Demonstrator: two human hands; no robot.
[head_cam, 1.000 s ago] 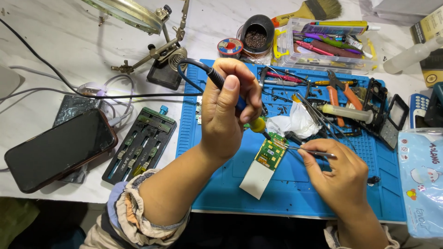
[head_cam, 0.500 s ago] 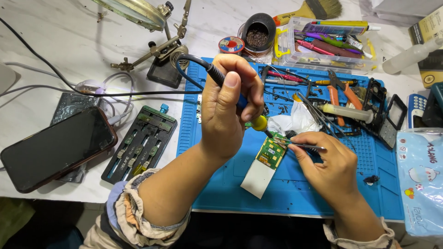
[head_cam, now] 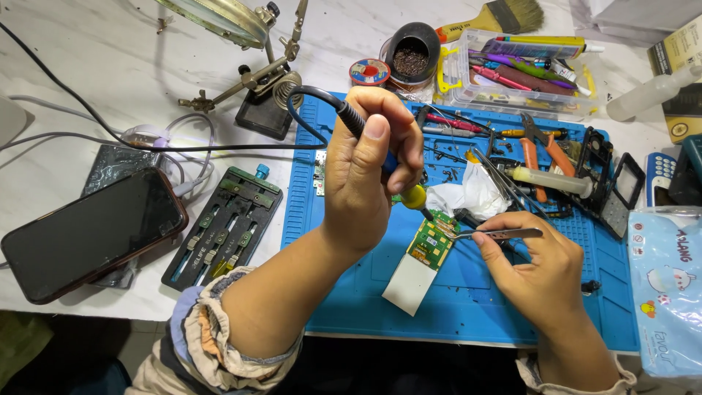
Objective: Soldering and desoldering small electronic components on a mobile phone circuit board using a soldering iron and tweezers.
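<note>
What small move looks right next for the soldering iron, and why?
Probably hold the soldering iron tip on the green circuit board and nudge with the tweezers: left hand has the tip at the board's top edge, where the right hand points the tweezers.

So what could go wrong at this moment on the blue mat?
The soldering iron in the left hand works right beside the tissue, which might scorch. The right hand holds tweezers near the tip; a slip could burn fingers. The small circuit board looks unclamped and may shift.
</note>
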